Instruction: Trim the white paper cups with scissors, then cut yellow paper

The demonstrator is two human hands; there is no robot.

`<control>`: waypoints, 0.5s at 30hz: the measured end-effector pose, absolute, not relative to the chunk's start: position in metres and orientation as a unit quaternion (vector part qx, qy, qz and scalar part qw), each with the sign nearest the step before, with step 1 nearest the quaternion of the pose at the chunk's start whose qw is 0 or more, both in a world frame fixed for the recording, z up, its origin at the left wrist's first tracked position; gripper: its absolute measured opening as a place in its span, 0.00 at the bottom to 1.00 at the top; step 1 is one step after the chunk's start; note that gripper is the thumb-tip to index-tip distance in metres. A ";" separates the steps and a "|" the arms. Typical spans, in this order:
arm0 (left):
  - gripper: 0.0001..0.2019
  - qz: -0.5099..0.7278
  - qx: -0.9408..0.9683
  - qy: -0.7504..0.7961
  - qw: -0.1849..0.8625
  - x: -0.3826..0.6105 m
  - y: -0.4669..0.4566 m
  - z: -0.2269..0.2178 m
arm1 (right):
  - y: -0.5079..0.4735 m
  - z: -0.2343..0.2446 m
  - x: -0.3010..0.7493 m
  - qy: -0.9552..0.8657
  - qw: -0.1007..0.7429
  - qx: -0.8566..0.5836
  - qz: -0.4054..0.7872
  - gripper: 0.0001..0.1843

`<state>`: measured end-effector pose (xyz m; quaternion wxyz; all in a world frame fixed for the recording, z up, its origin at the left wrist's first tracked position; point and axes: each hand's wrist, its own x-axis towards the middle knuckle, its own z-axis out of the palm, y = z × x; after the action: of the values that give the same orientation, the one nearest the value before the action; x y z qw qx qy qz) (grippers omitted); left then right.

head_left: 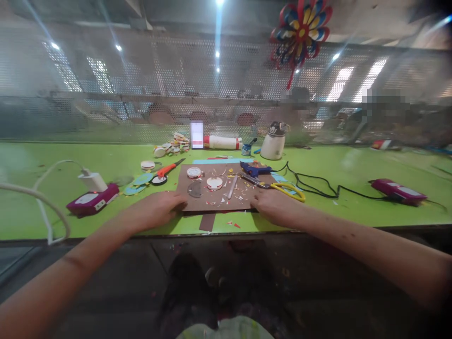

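A brown cardboard sheet (pixel 212 200) lies on the green table (pixel 52 216) near its front edge. My left hand (pixel 158 207) grips the sheet's left near corner, fingers curled over the edge. My right hand (pixel 273 205) holds the right near corner the same way. On the sheet sit two small tape rolls (pixel 214 183), paper scraps, a pen-like stick (pixel 232 187) and a blue glue gun (pixel 254 168). Yellow-handled scissors (pixel 286 189) lie just beyond my right hand.
Two magenta power boxes (pixel 92 200) (pixel 399 190) stand left and right, a black cable (pixel 318 186) and a white cable (pixel 45 188) running from them. An orange knife (pixel 167 168), blue paper discs, a white jug (pixel 273 141), a glue tube (pixel 222 142) lie further back. A paper pinwheel (pixel 300 28) hangs on the mesh wall.
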<state>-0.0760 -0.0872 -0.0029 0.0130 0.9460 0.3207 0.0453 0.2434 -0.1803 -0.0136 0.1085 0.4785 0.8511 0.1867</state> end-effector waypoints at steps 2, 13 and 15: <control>0.16 0.034 0.952 0.303 0.008 -0.075 -0.076 -0.003 | -0.179 -0.015 0.245 0.847 0.104 0.487 0.187 0.08; 0.17 0.101 0.938 0.331 -0.016 -0.070 -0.066 0.014 | -0.171 -0.010 0.254 0.804 0.050 0.562 0.186 0.12; 0.17 0.085 0.939 0.334 -0.006 -0.066 -0.077 0.015 | -0.172 -0.012 0.254 0.805 0.044 0.563 0.180 0.13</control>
<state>-0.0658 -0.0771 0.0150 -0.0064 0.9387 0.3341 0.0847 0.2539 -0.1720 -0.0115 0.0437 0.5633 0.8052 0.1798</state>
